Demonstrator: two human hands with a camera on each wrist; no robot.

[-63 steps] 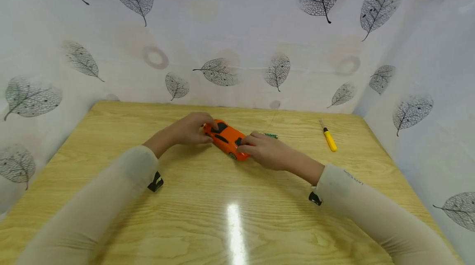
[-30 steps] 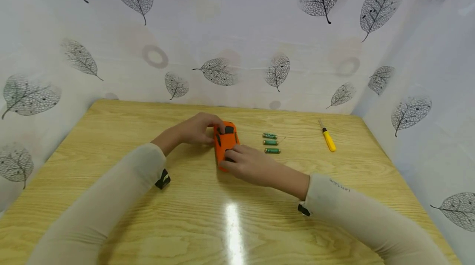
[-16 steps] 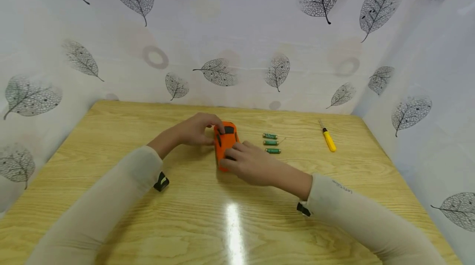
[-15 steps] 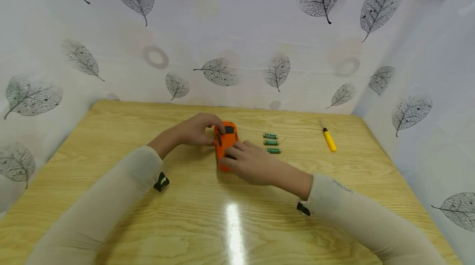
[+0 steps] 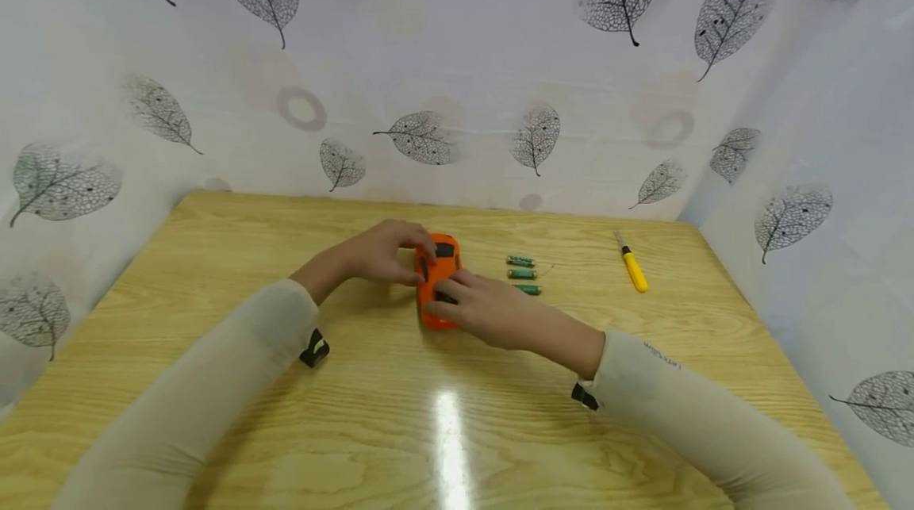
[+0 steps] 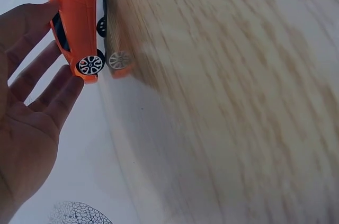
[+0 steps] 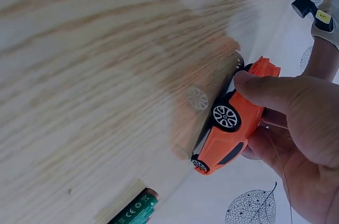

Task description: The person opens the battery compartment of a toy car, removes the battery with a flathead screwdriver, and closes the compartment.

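Note:
An orange toy car (image 5: 444,266) with dark windows stands on its wheels on the wooden table, its long side running away from me. My left hand (image 5: 382,254) is at its far end, a finger over the dark window and the thumb against its side. The left wrist view shows the fingers spread along the car's body. At the near end my right hand (image 5: 493,312) grips the car, its thumb by a wheel (image 7: 226,117) in the right wrist view. The right fingers reach round the other side, partly hidden. A thin wire (image 7: 283,171) runs in front of that hand.
Three green batteries (image 5: 521,274) lie side by side just right of the car. Farther right is a screwdriver (image 5: 632,268) with a yellow handle. A pale cloth with leaf prints (image 5: 457,58) hangs behind the table and along both sides.
The car has turned from a slant to nearly straight away from me, and the batteries have come into view beside it. Lately my left thumb has closed up to the car's side.

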